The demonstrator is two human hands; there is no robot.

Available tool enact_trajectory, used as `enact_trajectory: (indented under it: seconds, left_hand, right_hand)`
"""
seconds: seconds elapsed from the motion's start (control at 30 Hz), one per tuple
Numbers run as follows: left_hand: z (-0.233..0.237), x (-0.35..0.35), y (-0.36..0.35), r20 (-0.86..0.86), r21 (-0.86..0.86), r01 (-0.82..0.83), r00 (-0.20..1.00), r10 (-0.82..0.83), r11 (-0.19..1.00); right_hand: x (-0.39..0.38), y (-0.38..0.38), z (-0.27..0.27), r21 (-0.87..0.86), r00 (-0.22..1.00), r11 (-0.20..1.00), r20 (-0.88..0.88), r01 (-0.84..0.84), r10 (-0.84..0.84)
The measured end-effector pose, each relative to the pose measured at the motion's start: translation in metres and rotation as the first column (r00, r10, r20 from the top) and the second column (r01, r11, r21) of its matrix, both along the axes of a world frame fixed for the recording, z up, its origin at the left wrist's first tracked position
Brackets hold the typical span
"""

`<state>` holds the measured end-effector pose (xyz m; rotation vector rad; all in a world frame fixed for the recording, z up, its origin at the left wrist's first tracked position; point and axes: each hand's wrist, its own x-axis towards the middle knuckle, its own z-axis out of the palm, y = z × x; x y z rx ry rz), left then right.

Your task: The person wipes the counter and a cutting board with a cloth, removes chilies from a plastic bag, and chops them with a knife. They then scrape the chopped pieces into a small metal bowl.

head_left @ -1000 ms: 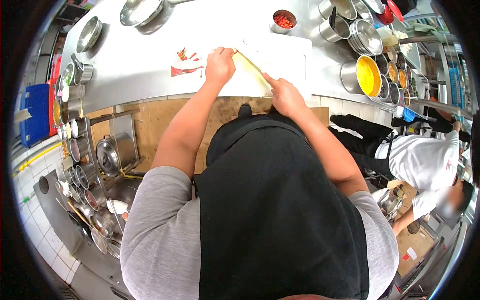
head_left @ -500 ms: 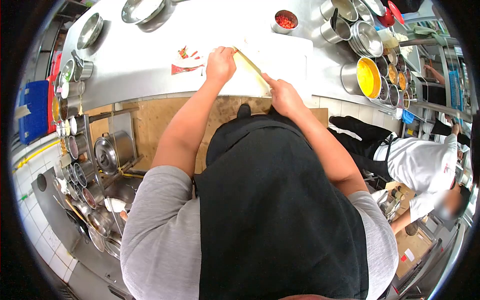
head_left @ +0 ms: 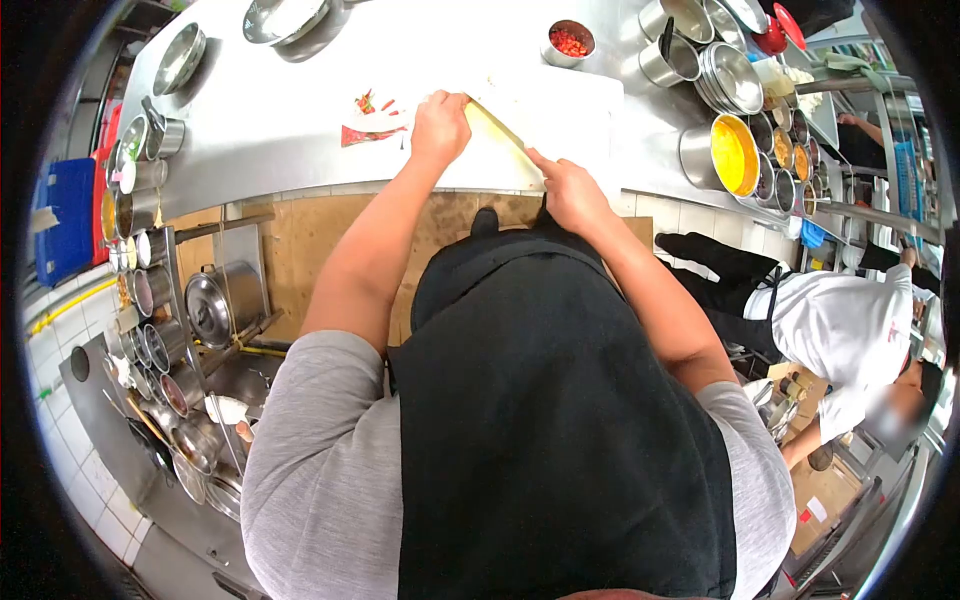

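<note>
Knife point(head_left: 498, 124) crosses the white cutting board point(head_left: 575, 105), its handle hidden in the clenched right hand point(head_left: 572, 192); left hand point(head_left: 440, 125), curled at the board's left, hides its contents.

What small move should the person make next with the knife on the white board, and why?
Probably a short downward cut beside the left hand, with its fingers curled back. The right hand grips the wide-bladed kitchen knife, whose blade slants across the white rectangular cutting board and ends right at the left hand. What that hand pins is hidden.
</note>
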<state>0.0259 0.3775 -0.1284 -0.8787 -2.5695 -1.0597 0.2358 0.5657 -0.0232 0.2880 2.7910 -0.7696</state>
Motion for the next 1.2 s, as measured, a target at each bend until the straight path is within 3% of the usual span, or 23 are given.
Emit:
enact_trajectory:
  seconds: [0.07, 0.23, 0.37, 0.43, 0.6, 0.67, 0.73, 0.77, 0.83, 0.87, 0.93, 1.07, 1.13, 1.2]
  left_hand:
    - [0.004, 0.000, -0.001, -0.034, 0.019, -0.001, 0.999, 0.001, 1.000]
    - [-0.008, -0.001, -0.002, -0.027, 0.005, 0.001, 1.000, -0.001, 1.000]
    - [-0.008, -0.002, -0.003, -0.051, 0.043, 0.014, 0.999, -0.012, 0.999]
    - [-0.010, -0.002, -0.001, -0.061, 0.024, 0.016, 0.998, -0.015, 1.000]
    - [0.007, -0.010, -0.007, 0.036, -0.106, 0.087, 0.996, -0.084, 0.991]
    - [0.050, -0.005, -0.017, 0.079, -0.128, 0.044, 0.996, -0.034, 0.991]
    - [0.064, -0.013, -0.028, 0.019, 0.102, -0.182, 0.983, 0.181, 0.978]
    - [0.064, -0.032, -0.043, 0.009, 0.116, -0.256, 0.966, 0.257, 0.960]
    - [0.102, -0.052, -0.067, 0.401, 0.038, -0.414, 0.840, 0.365, 0.910]
    - [0.095, -0.068, -0.082, 0.395, 0.043, -0.417, 0.842, 0.368, 0.908]
    - [0.063, -0.106, -0.108, 0.278, -0.358, -0.342, 0.850, 0.448, 0.869]
    - [0.045, -0.124, -0.118, 0.260, -0.445, -0.211, 0.900, 0.350, 0.871]
    - [0.052, -0.120, -0.113, 0.317, -0.509, -0.135, 0.889, 0.331, 0.850]
    - [0.045, -0.127, -0.110, 0.312, -0.509, -0.143, 0.888, 0.338, 0.849]
  right_hand:
    - [0.000, 0.004, -0.005, -0.035, 0.998, 0.999, -0.059, -0.007, 0.005]
    - [0.009, -0.002, 0.044, 0.051, 0.993, 0.999, 0.120, -0.005, -0.001]
    - [0.008, 0.000, 0.024, 0.011, 0.993, 1.000, 0.115, 0.004, -0.005]
    - [0.004, 0.001, -0.006, -0.059, 0.997, 0.997, -0.069, -0.041, 0.037]
    - [0.005, 0.000, -0.022, -0.146, 0.990, 0.989, -0.141, -0.009, -0.011]
    - [0.006, -0.004, -0.022, -0.166, 0.989, 0.986, -0.143, 0.007, -0.031]
    - [0.006, -0.004, -0.016, -0.206, 0.994, 0.977, -0.078, 0.058, -0.075]
    - [0.007, -0.004, -0.017, -0.209, 0.994, 0.976, -0.081, 0.060, -0.078]
    - [0.008, -0.004, -0.022, -0.199, 0.991, 0.979, -0.116, 0.040, -0.064]
    - [0.007, -0.004, -0.023, -0.198, 0.991, 0.980, -0.124, 0.034, -0.060]
    - [0.006, -0.004, -0.022, -0.180, 0.993, 0.983, -0.105, 0.042, -0.062]
    - [0.009, -0.002, -0.035, -0.231, 0.988, 0.971, -0.121, 0.062, -0.092]
    - [0.011, -0.003, -0.039, -0.241, 0.974, 0.970, -0.210, 0.036, -0.089]
    - [0.011, -0.002, -0.038, -0.252, 0.975, 0.967, -0.199, 0.046, -0.099]
